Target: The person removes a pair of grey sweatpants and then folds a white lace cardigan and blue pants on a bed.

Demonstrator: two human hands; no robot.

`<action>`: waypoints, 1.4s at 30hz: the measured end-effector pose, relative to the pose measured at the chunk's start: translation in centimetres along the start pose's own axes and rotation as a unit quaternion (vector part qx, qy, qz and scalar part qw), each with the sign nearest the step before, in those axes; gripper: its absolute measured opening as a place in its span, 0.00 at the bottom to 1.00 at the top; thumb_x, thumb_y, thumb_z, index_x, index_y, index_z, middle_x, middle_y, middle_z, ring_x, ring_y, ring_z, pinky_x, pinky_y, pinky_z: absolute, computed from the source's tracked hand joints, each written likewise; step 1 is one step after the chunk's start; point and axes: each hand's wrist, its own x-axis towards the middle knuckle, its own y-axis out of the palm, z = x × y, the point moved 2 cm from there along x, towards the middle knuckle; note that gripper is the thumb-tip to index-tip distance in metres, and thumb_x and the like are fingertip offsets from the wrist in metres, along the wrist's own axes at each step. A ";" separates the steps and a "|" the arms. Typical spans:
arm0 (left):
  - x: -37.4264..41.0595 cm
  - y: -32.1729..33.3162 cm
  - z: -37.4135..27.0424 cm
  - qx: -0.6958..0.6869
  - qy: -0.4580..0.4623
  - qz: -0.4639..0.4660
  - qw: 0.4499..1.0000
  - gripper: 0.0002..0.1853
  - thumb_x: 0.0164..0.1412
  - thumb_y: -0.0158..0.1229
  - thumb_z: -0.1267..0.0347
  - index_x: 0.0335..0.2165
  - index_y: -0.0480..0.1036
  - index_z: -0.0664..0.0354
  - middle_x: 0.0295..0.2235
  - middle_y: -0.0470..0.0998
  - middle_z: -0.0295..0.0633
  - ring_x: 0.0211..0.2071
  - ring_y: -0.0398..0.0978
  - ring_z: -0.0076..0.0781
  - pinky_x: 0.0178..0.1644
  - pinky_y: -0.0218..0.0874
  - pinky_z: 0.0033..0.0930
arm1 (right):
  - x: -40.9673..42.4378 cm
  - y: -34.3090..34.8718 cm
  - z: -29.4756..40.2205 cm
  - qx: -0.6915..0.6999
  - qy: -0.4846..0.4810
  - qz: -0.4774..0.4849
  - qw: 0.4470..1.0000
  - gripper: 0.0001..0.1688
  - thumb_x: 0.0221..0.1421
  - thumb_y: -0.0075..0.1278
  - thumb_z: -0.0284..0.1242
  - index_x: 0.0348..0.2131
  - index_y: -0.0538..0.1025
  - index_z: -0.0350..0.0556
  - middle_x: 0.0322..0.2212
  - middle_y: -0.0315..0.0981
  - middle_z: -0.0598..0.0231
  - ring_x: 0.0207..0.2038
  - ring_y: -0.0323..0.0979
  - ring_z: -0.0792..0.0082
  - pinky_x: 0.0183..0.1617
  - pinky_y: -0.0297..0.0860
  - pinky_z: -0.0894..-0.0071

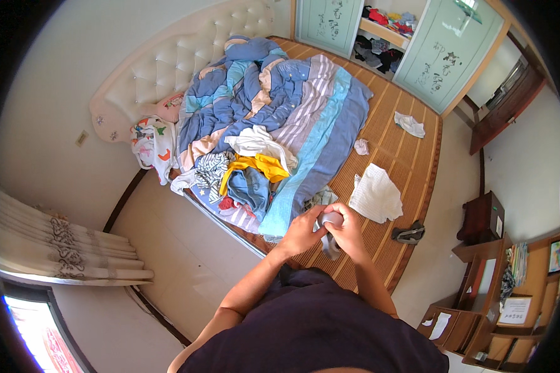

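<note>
Near the picture's middle, my left hand and my right hand meet around a small, light grey bundle of cloth, perhaps a rolled sock. Fingers and thumbs of both hands press on it. Just below them a grey and white cloth piece shows over the bamboo mat; whether it hangs from the bundle or lies on the mat I cannot tell. A white waffle-knit cloth is spread to the right of my hands. Blue denim clothing and a yellow garment lie heaped to the left.
A rumpled blue quilt covers much of the bed below the tufted headboard. Dark grey cloth, a small pink cloth and a white cloth lie on the mat. Wooden shelves stand at the right.
</note>
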 end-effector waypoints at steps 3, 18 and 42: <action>0.1 0.5 -0.2 0.054 -0.011 -0.062 0.997 0.18 0.45 0.47 0.76 0.39 0.63 0.62 0.32 0.69 0.53 0.33 0.68 0.53 0.37 0.61 0.42 | 0.0 -0.7 0.4 -0.110 -0.057 -0.058 0.991 0.18 0.32 0.48 0.14 0.30 0.67 0.42 0.26 0.65 0.60 0.30 0.67 0.61 0.35 0.63 0.70; -4.5 -10.8 10.0 0.214 -0.187 -0.256 0.924 0.09 0.44 0.42 0.77 0.27 0.68 0.63 0.26 0.71 0.50 0.30 0.69 0.49 0.36 0.59 0.42 | -6.1 -5.0 -13.4 -0.351 0.132 -0.127 0.918 0.09 0.35 0.48 0.19 0.24 0.67 0.45 0.23 0.65 0.59 0.28 0.67 0.58 0.30 0.63 0.66; -5.4 -8.3 17.9 -0.164 -0.339 -0.302 0.876 0.13 0.51 0.48 0.67 0.31 0.68 0.69 0.22 0.72 0.44 0.21 0.72 0.28 0.21 0.65 0.23 | -4.2 -4.0 -12.3 0.073 0.239 -0.076 0.965 0.12 0.48 0.42 0.28 0.34 0.70 0.39 0.23 0.69 0.64 0.24 0.67 0.76 0.21 0.65 0.79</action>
